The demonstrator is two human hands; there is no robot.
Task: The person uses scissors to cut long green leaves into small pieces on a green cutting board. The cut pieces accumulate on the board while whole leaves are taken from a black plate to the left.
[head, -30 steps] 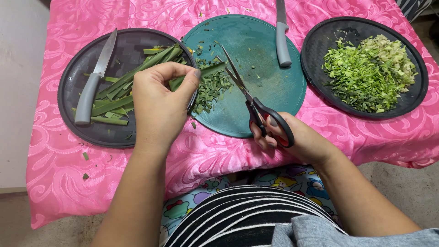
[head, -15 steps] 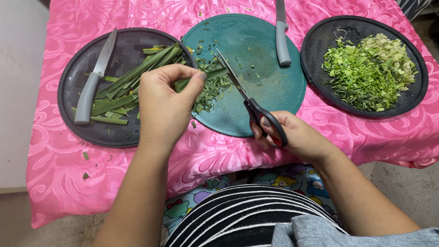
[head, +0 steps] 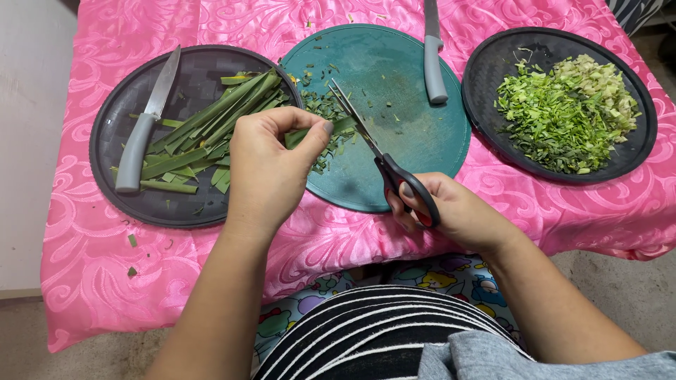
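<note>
Green leaves (head: 310, 134) pinched in left hand (head: 271, 165); right hand (head: 451, 211) grips scissors (head: 380, 158).

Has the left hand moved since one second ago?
Yes. The left hand has shifted right, toward the teal board and away from the left tray.

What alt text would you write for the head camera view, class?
A left hand holds green leaves while the right hand snips them with scissors over a teal board. Dark trays on a pink cloth hold long leaves and chopped greens.
</note>
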